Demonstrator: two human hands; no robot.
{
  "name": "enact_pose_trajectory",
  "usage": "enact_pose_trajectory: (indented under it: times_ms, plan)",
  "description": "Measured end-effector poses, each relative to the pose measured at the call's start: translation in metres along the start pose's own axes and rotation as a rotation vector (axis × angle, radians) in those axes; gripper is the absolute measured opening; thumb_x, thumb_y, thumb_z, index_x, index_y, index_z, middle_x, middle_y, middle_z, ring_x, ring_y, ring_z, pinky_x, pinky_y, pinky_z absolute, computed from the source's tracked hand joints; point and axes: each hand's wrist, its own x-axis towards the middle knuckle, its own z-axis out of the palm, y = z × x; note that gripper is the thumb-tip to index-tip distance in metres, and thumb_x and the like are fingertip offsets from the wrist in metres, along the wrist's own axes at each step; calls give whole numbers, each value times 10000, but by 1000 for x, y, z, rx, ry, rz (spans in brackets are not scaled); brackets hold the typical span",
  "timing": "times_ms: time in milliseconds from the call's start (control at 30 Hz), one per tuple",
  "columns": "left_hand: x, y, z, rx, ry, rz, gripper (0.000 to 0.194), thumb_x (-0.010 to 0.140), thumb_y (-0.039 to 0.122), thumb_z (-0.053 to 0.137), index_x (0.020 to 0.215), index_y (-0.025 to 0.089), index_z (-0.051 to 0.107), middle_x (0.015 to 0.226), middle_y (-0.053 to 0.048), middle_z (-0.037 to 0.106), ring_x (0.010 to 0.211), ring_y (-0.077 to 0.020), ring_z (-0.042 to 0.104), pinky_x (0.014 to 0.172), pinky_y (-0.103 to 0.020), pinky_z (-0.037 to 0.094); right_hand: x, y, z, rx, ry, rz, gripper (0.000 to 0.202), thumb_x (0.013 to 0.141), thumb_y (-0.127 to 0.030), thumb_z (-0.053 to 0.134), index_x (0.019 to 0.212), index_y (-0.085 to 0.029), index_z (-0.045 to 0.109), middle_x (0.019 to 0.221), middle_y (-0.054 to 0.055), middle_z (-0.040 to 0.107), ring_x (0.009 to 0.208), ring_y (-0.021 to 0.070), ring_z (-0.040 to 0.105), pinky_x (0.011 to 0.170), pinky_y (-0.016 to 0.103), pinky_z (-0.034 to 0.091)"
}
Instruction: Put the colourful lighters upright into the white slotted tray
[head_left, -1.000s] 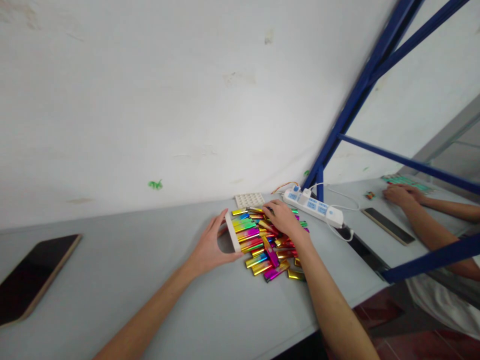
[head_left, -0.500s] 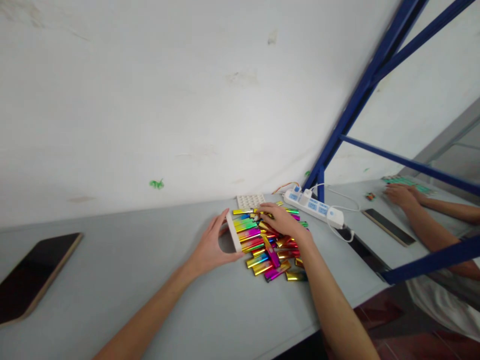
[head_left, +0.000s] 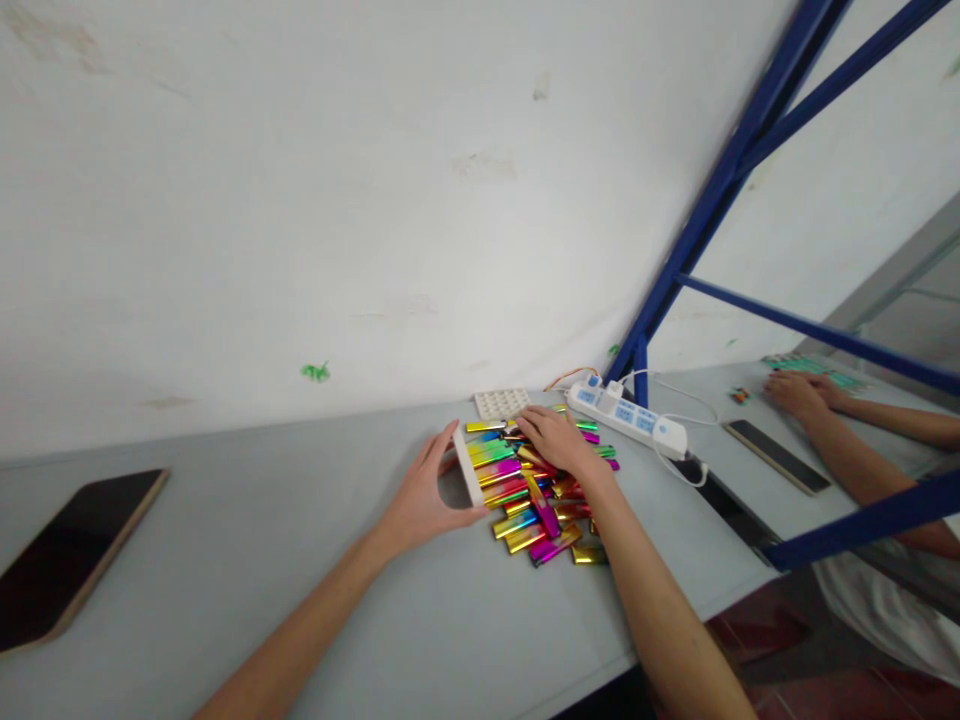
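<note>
Near the middle of the grey table [head_left: 247, 560], my left hand [head_left: 427, 495] grips a white tray [head_left: 468, 466] by its two ends, thumb at the near end and fingers at the far end. Shiny multicoloured lighters [head_left: 501, 470] lie side by side against the tray's right side, and more are heaped loosely to their right. My right hand [head_left: 556, 440] rests over the upper part of the heap, fingers bent down on the lighters; what its fingertips hold, if anything, is hidden. Behind the heap, by the wall, is a white grid tray [head_left: 502, 403].
A white power strip [head_left: 628, 415] with cables lies right of the heap, beside a blue metal frame [head_left: 694, 225]. A dark flat panel [head_left: 75, 550] is at the far left. Beyond the frame, another person's hands [head_left: 806, 390] work near a second dark panel [head_left: 778, 456].
My right hand has shifted slightly left and down over the heap. My left hand and the tray stay in place.
</note>
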Motion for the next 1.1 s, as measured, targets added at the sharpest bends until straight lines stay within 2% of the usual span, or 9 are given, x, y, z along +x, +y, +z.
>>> enact_pose_trajectory:
  times_ms: [133,267,433,567,633,733,900,967,1100]
  plan:
    - [0,-1,0,13,0,-9,1327,739,525,1143,1877,306,498,1819,-200,615,1678,-498,655,1373,-690,615,3,0,1,-4,8,-17,466,1334,-373,443,1418,-283,893,1653,139,811,1596,325,702,1412,605,470]
    - [1,-3,0,32,7,4,1342,725,539,1156,1879,314,509,1834,-194,606,1693,-497,635,1399,-693,585,2,3,2,3,12,-10,459,1328,-380,459,1461,-291,889,1686,138,798,1617,331,703,1410,593,485]
    - [1,-5,1,4,1,6,1390,708,516,1175,1897,322,483,1841,-190,608,1683,-494,650,1387,-681,600,4,10,0,25,51,-3,440,1300,-370,535,1410,-201,925,1713,222,773,1608,385,735,1411,590,509]
    - [1,-5,3,-25,9,10,1429,694,527,1186,1905,318,458,1829,-215,617,1663,-514,663,1366,-719,609,3,7,-6,102,162,-55,384,1266,-342,596,1370,-194,935,1632,221,825,1534,378,781,1382,590,554]
    - [2,-7,4,-38,1,6,1456,690,534,1186,1916,325,430,1837,-218,611,1657,-504,671,1368,-731,605,-3,-5,-8,198,228,-132,377,1267,-356,603,1389,-206,926,1553,194,868,1476,355,808,1357,563,582]
    - [3,-9,5,-25,-1,8,1472,667,497,1194,1914,322,431,1851,-215,605,1666,-490,666,1389,-725,585,-18,-42,-6,301,266,-245,428,1306,-359,516,1448,-230,899,1505,157,887,1439,305,818,1326,488,602]
    - [5,-9,3,-12,5,28,1418,667,441,1182,1892,314,479,1834,-210,632,1694,-487,643,1414,-719,561,-39,-102,16,132,174,-303,473,1325,-289,419,1592,-209,801,1596,172,844,1508,300,769,1339,494,575]
    - [4,-6,3,-12,6,43,1379,696,401,1157,1894,309,480,1810,-196,659,1669,-478,664,1412,-699,569,-41,-110,21,97,168,-305,490,1334,-276,373,1554,-201,804,1563,168,856,1485,292,769,1330,483,571]
    - [4,0,1,-8,11,79,1276,749,353,1101,1879,284,513,1762,-176,694,1634,-444,689,1375,-625,620,-41,-106,21,62,174,-268,503,1347,-266,342,1462,-205,828,1512,146,868,1451,269,759,1315,441,555]
